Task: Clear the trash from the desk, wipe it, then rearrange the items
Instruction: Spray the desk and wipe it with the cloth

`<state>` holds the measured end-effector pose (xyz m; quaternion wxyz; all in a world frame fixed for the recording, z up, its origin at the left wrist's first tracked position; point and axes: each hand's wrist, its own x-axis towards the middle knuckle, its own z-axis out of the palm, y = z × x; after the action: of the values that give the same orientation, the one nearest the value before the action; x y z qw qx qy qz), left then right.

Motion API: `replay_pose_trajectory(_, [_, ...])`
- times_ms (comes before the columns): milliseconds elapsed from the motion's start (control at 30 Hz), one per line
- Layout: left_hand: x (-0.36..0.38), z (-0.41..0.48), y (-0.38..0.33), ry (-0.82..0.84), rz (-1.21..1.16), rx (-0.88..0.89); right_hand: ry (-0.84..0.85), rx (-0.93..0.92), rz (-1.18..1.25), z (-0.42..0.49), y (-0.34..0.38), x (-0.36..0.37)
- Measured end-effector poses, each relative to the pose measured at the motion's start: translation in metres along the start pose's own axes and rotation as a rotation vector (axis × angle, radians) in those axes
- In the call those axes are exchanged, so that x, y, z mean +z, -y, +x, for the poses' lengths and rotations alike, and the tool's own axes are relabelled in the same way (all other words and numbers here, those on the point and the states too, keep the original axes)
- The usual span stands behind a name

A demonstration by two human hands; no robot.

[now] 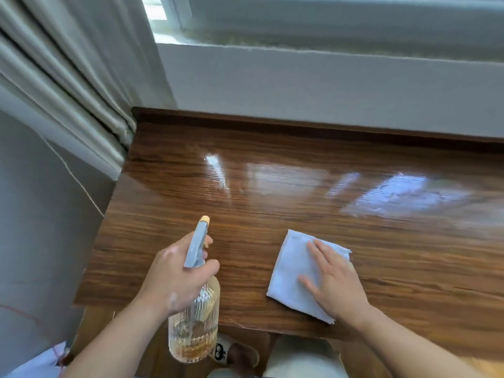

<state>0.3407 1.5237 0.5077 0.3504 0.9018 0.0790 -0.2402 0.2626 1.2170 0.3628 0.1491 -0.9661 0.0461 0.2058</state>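
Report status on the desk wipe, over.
Left hand grips spray bottle at desk edge. Right hand flat on folded cloth. Shiny streaks across far side.

My left hand [177, 279] grips the neck of a ribbed clear glass spray bottle [195, 331], one finger forward at the trigger. My right hand [336, 282] lies flat, fingers spread, on a folded pale blue cloth [291, 266]. Both bare forearms reach in from below.

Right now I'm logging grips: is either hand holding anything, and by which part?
The left hand grips the spray bottle at its neck, just under the sprayer. The right hand holds nothing; it lies flat on the cloth.
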Motion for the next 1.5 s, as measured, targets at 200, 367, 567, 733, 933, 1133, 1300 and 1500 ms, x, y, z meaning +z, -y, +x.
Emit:
replay_pose_trajectory(200, [0.009, 0.008, -0.036, 0.031, 0.029, 0.109, 0.044, 0.031, -0.003, 0.03, -0.022, -0.05])
replay_pose_trajectory(367, [0.008, 0.002, -0.047, 0.046, 0.01, 0.186, 0.108, 0.147, 0.111, 0.037, -0.027, -0.05])
replay_pose_trajectory(567, [0.004, -0.006, -0.032, 0.043, -0.046, 0.252, 0.147, 0.248, 0.315, 0.03, -0.024, -0.043])
replay_pose_trajectory(733, [0.001, -0.014, -0.018, 0.076, -0.101, 0.275, 0.044, 0.373, 0.462, -0.005, -0.02, -0.046])
replay_pose_trajectory(933, [0.002, -0.022, -0.018, 0.075, -0.119, 0.337, -0.072, 0.445, 0.556, -0.066, -0.042, -0.062])
replay_pose_trajectory(1133, [0.02, -0.018, -0.05, 0.079, -0.092, 0.458, -0.254, 0.495, 0.814, -0.107, -0.075, -0.073])
replay_pose_trajectory(1300, [0.049, -0.011, -0.094, 0.067, -0.053, 0.53, -0.363, 0.519, 1.026, -0.116, -0.105, -0.079])
replay_pose_trajectory(1500, [0.109, -0.008, -0.17, 0.06, -0.012, 0.61, -0.428, 0.484, 1.228, -0.107, -0.168, -0.1])
